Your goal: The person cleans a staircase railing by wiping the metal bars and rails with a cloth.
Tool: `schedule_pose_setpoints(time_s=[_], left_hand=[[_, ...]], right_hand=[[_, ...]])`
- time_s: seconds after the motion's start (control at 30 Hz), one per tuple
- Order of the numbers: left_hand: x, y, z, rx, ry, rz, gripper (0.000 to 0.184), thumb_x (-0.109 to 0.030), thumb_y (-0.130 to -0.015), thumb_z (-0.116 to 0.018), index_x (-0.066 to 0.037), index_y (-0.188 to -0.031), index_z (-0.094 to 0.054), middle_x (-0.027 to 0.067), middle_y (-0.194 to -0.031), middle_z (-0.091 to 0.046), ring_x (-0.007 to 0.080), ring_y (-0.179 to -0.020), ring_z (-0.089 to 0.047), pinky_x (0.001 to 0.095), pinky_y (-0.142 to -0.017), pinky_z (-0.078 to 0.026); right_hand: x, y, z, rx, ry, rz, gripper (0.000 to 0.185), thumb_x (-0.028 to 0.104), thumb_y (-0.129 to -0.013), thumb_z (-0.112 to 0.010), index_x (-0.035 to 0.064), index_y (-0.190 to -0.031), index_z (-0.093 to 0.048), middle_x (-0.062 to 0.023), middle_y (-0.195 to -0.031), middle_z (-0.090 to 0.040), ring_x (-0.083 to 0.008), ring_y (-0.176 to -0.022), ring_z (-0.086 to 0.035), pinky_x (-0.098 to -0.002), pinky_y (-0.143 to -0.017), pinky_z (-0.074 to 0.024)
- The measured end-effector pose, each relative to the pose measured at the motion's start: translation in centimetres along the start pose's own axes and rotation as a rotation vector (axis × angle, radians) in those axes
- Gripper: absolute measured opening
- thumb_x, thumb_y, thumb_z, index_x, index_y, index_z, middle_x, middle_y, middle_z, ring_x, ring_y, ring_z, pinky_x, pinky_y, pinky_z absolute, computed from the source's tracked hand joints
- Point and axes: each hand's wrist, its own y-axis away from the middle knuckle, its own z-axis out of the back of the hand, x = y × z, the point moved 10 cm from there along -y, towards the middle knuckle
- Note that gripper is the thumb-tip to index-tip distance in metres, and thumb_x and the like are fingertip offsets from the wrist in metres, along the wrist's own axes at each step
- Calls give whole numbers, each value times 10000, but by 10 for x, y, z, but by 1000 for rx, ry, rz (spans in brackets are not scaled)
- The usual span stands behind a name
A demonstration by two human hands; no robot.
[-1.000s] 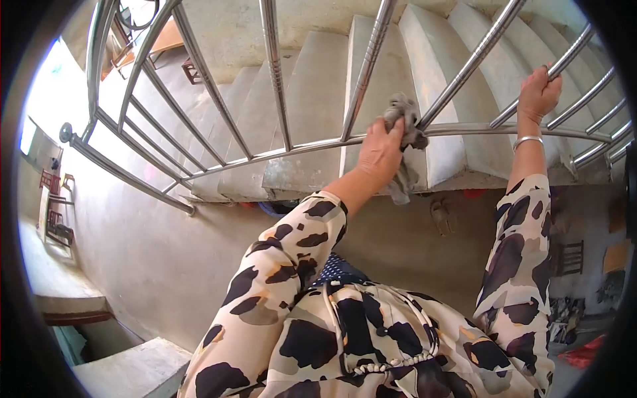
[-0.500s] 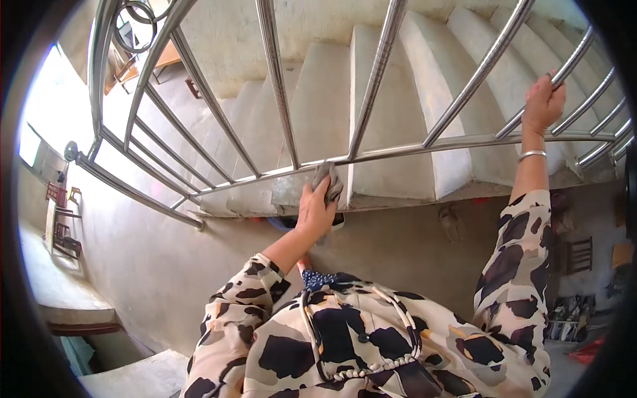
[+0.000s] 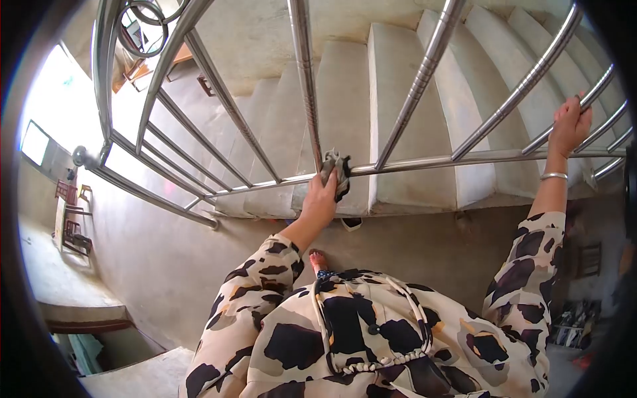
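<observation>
My left hand point(image 3: 321, 199) is closed around a crumpled grey cloth point(image 3: 342, 174). It presses the cloth against the bottom rail point(image 3: 424, 162) of a shiny metal stair railing, at the foot of an upright bar point(image 3: 305, 73). Farther right, my right hand point(image 3: 570, 127) has its fingers wrapped round another slanting railing bar point(image 3: 600, 90), above the bottom rail. A silver bracelet point(image 3: 553, 176) circles my right wrist.
Beyond the railing, concrete steps point(image 3: 405, 119) climb to the right. The lower handrail end has a round knob point(image 3: 83, 156). Wooden chairs point(image 3: 74, 237) stand at the far left. My bare foot point(image 3: 317, 260) shows on the floor below.
My left hand and the cloth have shifted along the bottom rail to the base of an upright bar. My right hand still grips its bar. The whole view has moved slightly.
</observation>
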Motion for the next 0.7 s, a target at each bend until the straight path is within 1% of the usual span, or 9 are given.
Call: schedule_pose_setpoints(time_s=[0.1, 0.17, 0.2, 0.27, 0.33, 0.37, 0.47, 0.57, 0.7], left_hand=[[17, 29, -2, 81, 16, 72, 582, 11, -668, -529, -66, -1233, -415, 224, -1030, -412, 416, -988, -426, 438, -823, -414], [45, 52, -9, 138, 109, 251, 479, 0, -678, -581, -28, -1149, -502, 185, -1041, -489, 315, -954, -499, 396, -840, -410], [54, 57, -12, 136, 108, 249, 479, 0, -678, -581, -28, -1149, -502, 185, -1041, -489, 315, -954, -499, 396, -840, -410], [121, 94, -32, -41, 752, 936, 343, -50, -739, -617, -14, -1075, -555, 88, -985, -567, 172, -892, -536, 306, -802, -428], [100, 59, 23, -322, 1064, 810, 276, -142, -772, -625, 14, -993, -570, 34, -803, -598, 95, -731, -512, 241, -677, -423], [74, 29, 65, -351, 1054, 681, 260, -133, -780, -617, 38, -969, -565, 8, -804, -571, 84, -742, -498, 230, -680, -421], [-7, -50, 174, -446, 964, 216, 338, -84, -810, -587, 23, -1122, -515, 26, -922, -575, 83, -839, -505, 215, -764, -413], [-64, -98, 256, -651, 1079, -195, 463, -1, -787, -580, 19, -1223, -426, 45, -1061, -533, 102, -963, -498, 235, -842, -395], [-106, -124, 290, -720, 990, -399, 516, -23, -764, -599, 28, -1236, -396, 104, -1066, -498, 183, -972, -498, 277, -856, -383]], right_hand=[[-2, 1, 3, -36, -2, -29, 238, 75, -827, -503, -26, -1043, -496, 19, -635, -429, -32, -478, -348, -180, -376, -268], [2, 2, 0, -37, 8, -21, 242, 74, -826, -504, -25, -1047, -497, 20, -634, -427, -32, -477, -345, -179, -376, -268], [3, 3, 2, -42, 24, -15, 246, 74, -825, -505, -25, -1050, -497, 21, -633, -426, -31, -476, -342, -179, -377, -268], [1, 3, 4, -44, 18, -25, 248, 75, -827, -503, -24, -1054, -496, 23, -630, -422, -31, -476, -342, -179, -377, -266], [1, 1, 3, -53, 3, -31, 250, 76, -829, -500, -24, -1058, -495, 24, -627, -419, -31, -476, -342, -178, -378, -265], [3, 2, 2, -37, -3, -14, 250, 72, -832, -490, -24, -1062, -493, 24, -625, -416, -30, -473, -340, -178, -377, -265], [4, 3, 2, -19, -1, -10, 251, 71, -839, -476, -30, -1069, -487, 23, -621, -410, -28, -468, -338, -178, -374, -265], [6, 2, 1, -15, 31, 14, 253, 77, -846, -473, -39, -1070, -482, 21, -620, -407, -26, -463, -335, -178, -371, -267], [8, 2, 0, -16, 53, 41, 255, 84, -852, -477, -48, -1069, -477, 23, -619, -400, -27, -459, -327, -175, -371, -272]])
